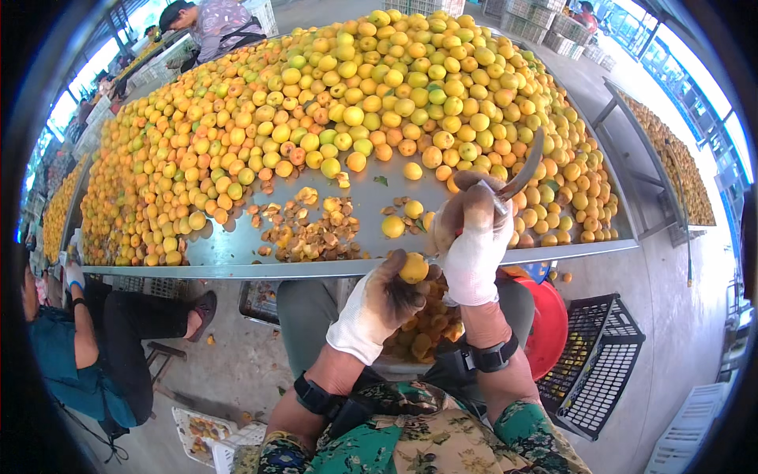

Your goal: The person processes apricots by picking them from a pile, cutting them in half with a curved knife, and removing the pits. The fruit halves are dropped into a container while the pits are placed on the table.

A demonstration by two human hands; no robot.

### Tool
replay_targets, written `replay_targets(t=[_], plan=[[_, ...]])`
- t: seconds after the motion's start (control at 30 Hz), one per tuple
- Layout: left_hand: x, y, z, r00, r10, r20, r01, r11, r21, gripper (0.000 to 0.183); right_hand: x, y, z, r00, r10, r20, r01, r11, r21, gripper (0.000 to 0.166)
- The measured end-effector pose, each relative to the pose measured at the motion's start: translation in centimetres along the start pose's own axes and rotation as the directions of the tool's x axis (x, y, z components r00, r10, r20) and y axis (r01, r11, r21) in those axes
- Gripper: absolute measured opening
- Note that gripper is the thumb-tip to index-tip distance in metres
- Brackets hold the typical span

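Observation:
My left hand (pixel 385 302), in a white glove with darkly stained fingers, grips a yellow apricot-like fruit (pixel 413 268) just in front of the table's edge. To its right, my right hand (pixel 474 237), gloved too, is closed around a knife with a curved blade (pixel 524 169); the blade points up and away from the fruit. Between my knees, partly hidden by my hands, is a container of cut fruit (pixel 423 340). Beyond my hands, pits and torn fruit scraps (pixel 320 228) lie on the metal table (pixel 237 243). A few whole fruits (pixel 392 226) rest near my right hand.
A large heap of whole fruit (pixel 355 89) covers much of the table. On the floor to the right stand a red basin (pixel 542 332) and a black plastic crate (pixel 604 367). A seated person (pixel 89 349) is at left, another person (pixel 207 29) beyond the heap. White crates (pixel 204 435) sit at lower left.

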State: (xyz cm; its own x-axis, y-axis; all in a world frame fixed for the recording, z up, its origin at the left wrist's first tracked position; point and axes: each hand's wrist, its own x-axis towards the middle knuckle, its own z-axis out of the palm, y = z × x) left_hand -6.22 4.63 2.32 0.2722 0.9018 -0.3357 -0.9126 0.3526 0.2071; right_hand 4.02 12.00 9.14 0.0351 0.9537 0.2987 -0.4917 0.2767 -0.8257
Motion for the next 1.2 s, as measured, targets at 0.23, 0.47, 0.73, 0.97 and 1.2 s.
replay_targets(t=[0.23,0.47,0.73,0.97,1.2], plan=[[0.9,-1.3,-1.0,0.996,-0.063,0.070,0.078,0.969,-0.235,0.034,-0.6,1.5,0.4,0.983,-0.162,0.082,0.175,0.964,-0.202,0.038],[0.3,-1.2,-0.7,0.995,0.021,-0.100,-0.025,0.999,-0.039,0.038,0.8,0.9,-0.6,0.962,0.274,-0.005,-0.268,0.946,0.182,0.039],[1.7,-1.8,-0.7,0.984,0.019,-0.175,-0.036,0.995,-0.096,0.034,0.9,2.0,-1.7,0.970,0.235,-0.055,-0.228,0.967,0.112,0.038],[1.7,-2.0,-1.1,0.982,0.090,-0.163,-0.097,0.995,-0.035,0.039,1.1,1.5,-2.5,0.946,0.325,0.015,-0.312,0.891,0.329,0.039],[0.9,-0.1,0.9,0.995,-0.089,0.047,0.075,0.968,0.240,0.033,2.0,-1.2,-4.9,0.837,0.418,0.352,-0.533,0.769,0.353,0.030]])
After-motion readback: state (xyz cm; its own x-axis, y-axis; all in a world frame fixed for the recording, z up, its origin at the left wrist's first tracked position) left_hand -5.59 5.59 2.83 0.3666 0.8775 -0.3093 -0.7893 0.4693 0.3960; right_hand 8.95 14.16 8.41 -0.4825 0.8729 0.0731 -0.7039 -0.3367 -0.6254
